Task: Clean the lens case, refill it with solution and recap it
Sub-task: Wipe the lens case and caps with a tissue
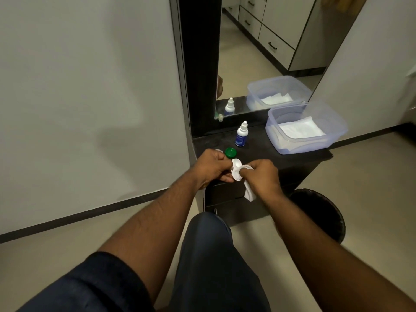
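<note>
My left hand [212, 168] grips a white lens case [236, 168] by its left side, just in front of the dark counter's edge. My right hand [262, 177] pinches a white tissue [249, 192] and presses it into the case's right well; the tissue's loose end hangs below the hand. A green cap [230, 152] lies open side up on the counter behind my left hand. A pale cap edge [218, 150] peeks out just left of it, mostly hidden by my knuckles. The solution bottle [241, 134], white with a blue label, stands upright farther back.
A clear plastic tub [337, 129] holding white tissues sits on the dark counter [265, 149] at the right. A mirror [265, 52] rises behind the counter. A black waste bin [322, 212] stands on the floor to the right. My knee [209, 233] is below the hands.
</note>
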The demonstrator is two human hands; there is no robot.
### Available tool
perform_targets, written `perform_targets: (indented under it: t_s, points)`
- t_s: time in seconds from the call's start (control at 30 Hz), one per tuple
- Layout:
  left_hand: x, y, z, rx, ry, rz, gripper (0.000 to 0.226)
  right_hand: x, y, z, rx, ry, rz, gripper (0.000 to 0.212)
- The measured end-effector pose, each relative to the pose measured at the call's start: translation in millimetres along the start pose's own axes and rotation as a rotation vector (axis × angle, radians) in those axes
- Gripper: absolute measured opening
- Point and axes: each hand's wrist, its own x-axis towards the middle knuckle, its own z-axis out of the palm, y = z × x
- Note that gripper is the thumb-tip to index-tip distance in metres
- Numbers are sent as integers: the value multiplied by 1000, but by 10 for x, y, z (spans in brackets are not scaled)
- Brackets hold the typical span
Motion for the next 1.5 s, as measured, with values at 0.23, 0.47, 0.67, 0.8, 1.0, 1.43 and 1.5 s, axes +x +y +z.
perform_targets:
  t_s: [0.23, 0.47, 0.67, 0.8, 1.0, 1.43, 1.5]
  points:
    - [-13, -7, 26, -12, 87, 27, 10, -69, 3, -147, 424, -280, 384, 9]
    - [-37, 61, 35, -48, 76, -28, 8, -83, 193, -150, 367, -75, -78, 10]
    - [-50, 108, 27, -58, 47, -42, 19, -110, 276, -34, -12, 70, -499, 16]
    - [-6, 68, 14, -55, 33, -29, 24, -144, 277, 60, -204, 105, -637, 22]
    - [-13, 78, 1, 23, 54, -11, 19, -284, 147, 218, -390, 163, -644, 20]
    - [32, -8, -9, -101, 62, 6, 22, -187, 200, 3, 703, 314, 98, 7]
    - [37, -13, -9, -72, 54, 24, 19, -154, 225, -120, 746, 319, 210, 8]
